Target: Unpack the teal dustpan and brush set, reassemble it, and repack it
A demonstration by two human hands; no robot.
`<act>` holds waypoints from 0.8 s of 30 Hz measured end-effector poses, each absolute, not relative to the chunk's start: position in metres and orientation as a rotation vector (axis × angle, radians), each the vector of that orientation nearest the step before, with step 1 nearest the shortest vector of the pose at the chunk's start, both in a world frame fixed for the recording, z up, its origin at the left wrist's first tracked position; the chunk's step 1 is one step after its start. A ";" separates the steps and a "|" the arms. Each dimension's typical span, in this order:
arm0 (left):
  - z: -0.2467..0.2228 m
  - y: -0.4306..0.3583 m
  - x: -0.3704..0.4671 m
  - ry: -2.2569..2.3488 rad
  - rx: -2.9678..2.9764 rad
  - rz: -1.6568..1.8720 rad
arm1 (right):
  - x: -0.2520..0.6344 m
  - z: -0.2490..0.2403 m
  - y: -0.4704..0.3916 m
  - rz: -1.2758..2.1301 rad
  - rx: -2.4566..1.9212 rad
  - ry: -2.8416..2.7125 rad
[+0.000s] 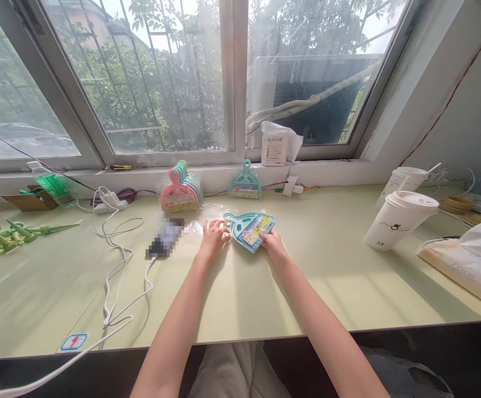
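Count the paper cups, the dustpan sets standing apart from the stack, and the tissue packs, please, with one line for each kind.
Paper cups with lids: 2
Teal dustpan sets, single: 2
Tissue packs: 2
Total: 6

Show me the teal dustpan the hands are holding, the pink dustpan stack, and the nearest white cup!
teal dustpan (249,228), head view, its middle
pink dustpan stack (177,198), head view, front pan
white cup (393,224), head view, its side

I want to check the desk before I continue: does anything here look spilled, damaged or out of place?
Nothing looks spilled or broken. The left hand and right hand rest on a teal dustpan set lying flat. Only the white cable sprawls in loose loops and hangs over the front edge of the desk. Both paper cups stand upright with lids on.
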State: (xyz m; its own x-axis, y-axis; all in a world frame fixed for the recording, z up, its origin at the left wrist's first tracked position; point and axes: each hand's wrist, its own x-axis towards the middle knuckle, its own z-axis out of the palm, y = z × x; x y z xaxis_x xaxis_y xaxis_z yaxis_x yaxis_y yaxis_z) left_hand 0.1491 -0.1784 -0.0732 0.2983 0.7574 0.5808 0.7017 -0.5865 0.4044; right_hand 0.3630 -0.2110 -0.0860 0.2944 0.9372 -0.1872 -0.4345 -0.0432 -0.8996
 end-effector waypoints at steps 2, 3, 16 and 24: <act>-0.073 -0.179 0.149 1.337 2.439 1.033 | 0.364 -0.086 -0.210 1.214 -1.123 -0.578; -0.073 -0.180 0.149 1.308 2.412 0.967 | 0.364 -0.086 -0.210 1.214 -1.131 -0.569; -0.082 -0.164 0.136 1.169 1.918 1.222 | 0.363 -0.077 -0.215 1.246 -1.140 -0.691; -0.081 -0.170 0.145 1.177 2.162 1.306 | 0.353 -0.074 -0.217 1.264 -1.126 -0.725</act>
State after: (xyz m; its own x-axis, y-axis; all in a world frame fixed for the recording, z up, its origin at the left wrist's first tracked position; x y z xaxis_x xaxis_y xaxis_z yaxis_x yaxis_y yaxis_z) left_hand 0.1447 -0.1698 -0.0807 0.2288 0.7979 0.5577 0.4723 -0.5919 0.6531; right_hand 0.3531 -0.2174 -0.0736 0.2067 0.9665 -0.1524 -0.3567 -0.0706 -0.9315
